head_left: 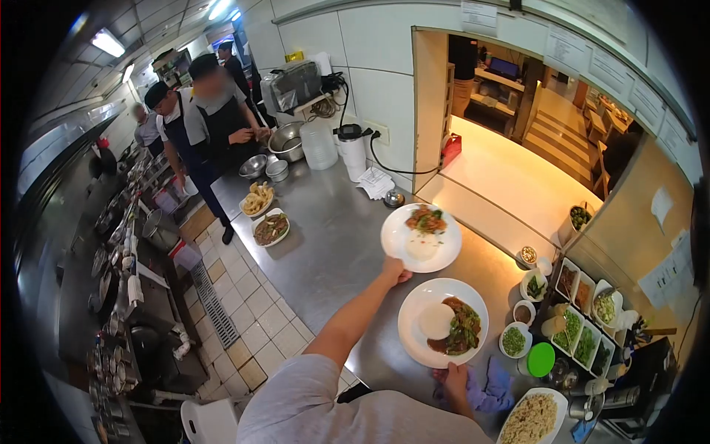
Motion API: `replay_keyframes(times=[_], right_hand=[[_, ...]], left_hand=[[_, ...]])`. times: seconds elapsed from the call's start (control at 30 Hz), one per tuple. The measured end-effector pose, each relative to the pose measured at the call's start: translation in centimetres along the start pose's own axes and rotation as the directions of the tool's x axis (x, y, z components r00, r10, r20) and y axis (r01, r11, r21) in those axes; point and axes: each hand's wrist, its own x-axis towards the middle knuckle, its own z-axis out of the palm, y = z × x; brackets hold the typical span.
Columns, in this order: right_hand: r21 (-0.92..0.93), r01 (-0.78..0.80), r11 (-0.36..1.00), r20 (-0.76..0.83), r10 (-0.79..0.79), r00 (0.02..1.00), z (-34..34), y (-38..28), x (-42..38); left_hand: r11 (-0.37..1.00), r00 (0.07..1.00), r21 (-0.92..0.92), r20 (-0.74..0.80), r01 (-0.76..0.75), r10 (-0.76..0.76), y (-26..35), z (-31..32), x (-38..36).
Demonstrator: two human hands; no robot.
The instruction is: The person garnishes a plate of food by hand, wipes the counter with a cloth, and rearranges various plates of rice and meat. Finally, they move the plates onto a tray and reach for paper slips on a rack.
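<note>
My left hand (396, 271), arm stretched forward, is closed on the near rim of a white plate (390, 248). On that plate are a mound of white rice (422, 246) and a colourful stir-fry (426, 219). Closer to my body, my right hand (454, 379) grips the near edge of a second white plate (411, 344). This one carries a rice dome (436, 321) beside greens and meat in brown sauce (460, 331). Both plates are over the steel counter (333, 255). A bluish cloth (494, 386) lies right of my right hand.
A call bell (393, 198) sits before the serving window ledge (503, 170). Garnish bowls, a green-lidded tub (541, 360) and a fried rice plate (529, 419) line the right. Two dishes (271, 230) and metal bowls (287, 140) stand farther left. Co-workers (218, 111) stand beyond the counter.
</note>
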Motion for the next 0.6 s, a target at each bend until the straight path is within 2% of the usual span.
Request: replay_keyframes(times=[0.13,0.17,0.23,0.27,0.3,0.37,0.4,0.43,0.53,0.6], right_hand=[[-0.153,0.007,0.988,0.087,0.006,0.996,-0.1,2.2,0.2],[-0.153,0.007,0.988,0.094,0.008,0.996,0.4,2.7,0.1],[-0.192,0.044,0.980,0.112,-0.023,0.993,0.8,3.1,0.2],[-0.241,0.073,0.968,0.128,-0.043,0.991,1.0,3.4,0.3],[-0.289,0.102,0.952,0.138,-0.064,0.988,1.3,3.4,0.5],[-0.288,0.002,0.958,0.056,0.014,0.998,1.7,3.7,1.1],[-0.292,-0.057,0.955,0.032,0.069,0.997,2.6,3.4,1.0],[-0.300,-0.035,0.953,0.090,0.065,0.994,3.7,0.3,-0.4],[-0.222,-0.112,0.969,0.119,0.141,0.983,3.9,1.1,0.7],[-0.273,-0.041,0.961,0.146,0.084,0.986,3.3,1.2,1.4]], left_hand=[[0.999,0.998,0.014,-0.049,0.046,-0.045,1.6,5.5,2.4],[0.996,0.996,0.027,0.042,0.080,-0.081,1.4,6.4,4.1],[0.995,0.987,-0.096,0.159,0.035,-0.020,0.7,8.4,6.6],[0.973,0.992,-0.230,0.123,-0.007,0.036,1.4,9.8,5.3],[0.965,0.936,-0.263,0.338,-0.008,0.099,-2.1,10.9,13.3],[1.000,0.963,-0.008,0.268,-0.011,0.013,0.9,12.2,10.7],[0.992,0.985,0.123,0.173,0.002,-0.023,2.4,13.2,9.3],[0.990,0.986,0.135,0.158,0.030,-0.052,3.3,14.1,9.2],[0.996,0.950,0.071,0.304,0.053,-0.072,4.0,15.7,11.7],[0.985,0.933,0.168,0.348,0.038,-0.095,4.9,16.6,12.1]])
